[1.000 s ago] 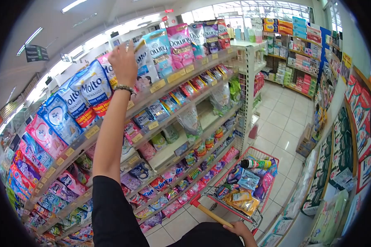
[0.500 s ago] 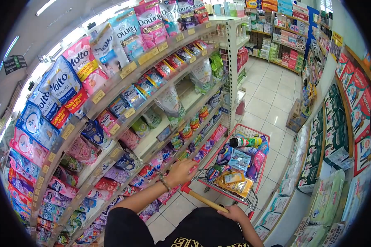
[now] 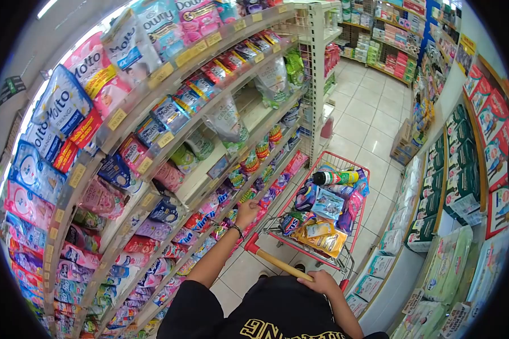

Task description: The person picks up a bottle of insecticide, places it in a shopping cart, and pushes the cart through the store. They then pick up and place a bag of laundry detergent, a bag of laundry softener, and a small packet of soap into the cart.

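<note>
My right hand (image 3: 321, 281) is wrapped round the yellow handle (image 3: 280, 263) of a red-framed shopping cart (image 3: 293, 204). In the cart lie several packs: a yellow-orange pouch (image 3: 325, 240), a light-blue pack (image 3: 327, 203), purple and pink packs, and a black-capped green bottle (image 3: 340, 177) across the far end. My left hand (image 3: 246, 214), a dark bracelet on its wrist, reaches to the lower shelf, its fingers extended beside pink and purple packets (image 3: 264, 200). I see nothing held in it. Whether its fingertips touch a packet cannot be told.
Tall shelves on the left carry Molto pouches (image 3: 64, 107), Downy pouches and rows of sachets. To the right are shelves with dark green packs (image 3: 458, 169) and white packs. A tiled aisle (image 3: 367, 107) runs ahead past cardboard boxes (image 3: 402, 144) to more shelves.
My left hand has moved away from beside the cart handle, slightly left and further forward to the lower shelf packets. My right hand stays on the handle. The view has shifted slightly.
</note>
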